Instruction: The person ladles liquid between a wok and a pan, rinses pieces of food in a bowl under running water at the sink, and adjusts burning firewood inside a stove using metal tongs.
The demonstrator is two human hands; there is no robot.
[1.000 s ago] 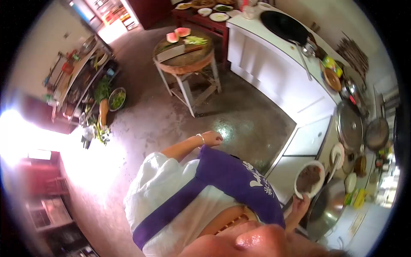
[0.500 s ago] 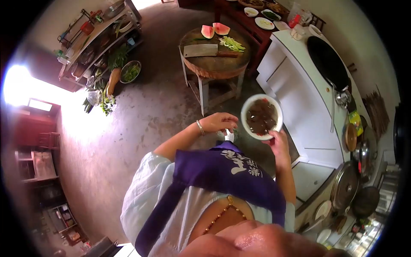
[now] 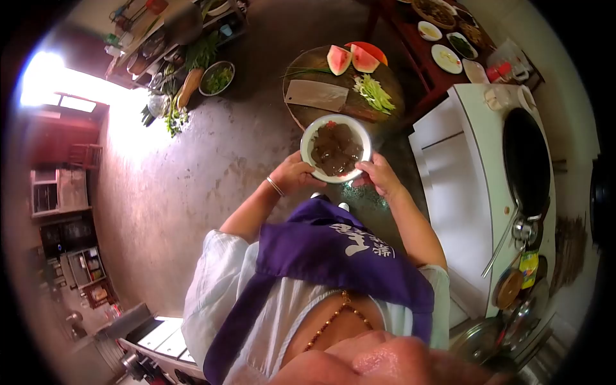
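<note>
A white bowl (image 3: 335, 178) with dark brown pieces in liquid and a bit of red is held level in front of me. My left hand (image 3: 292, 174), with a bracelet at the wrist, grips its left rim. On the lower right rim my right hand (image 3: 380, 174) is closed, thumb over the edge. Just beyond the bowl stands a round wooden chopping block (image 3: 301, 70). On it lie a cleaver (image 3: 317, 95), sliced green vegetable (image 3: 374, 94) and two watermelon wedges (image 3: 339, 59).
A white counter (image 3: 478, 128) with a black wok (image 3: 526, 160) and a ladle runs along the right. Plates of food stand on a red table (image 3: 423, 61) at the back right. A metal bowl of greens (image 3: 217, 79) and a shelf are at the upper left.
The bowl has moved from the counter side on the right to in front of my body, near the block. My left hand, free before, has taken hold of its left side.
</note>
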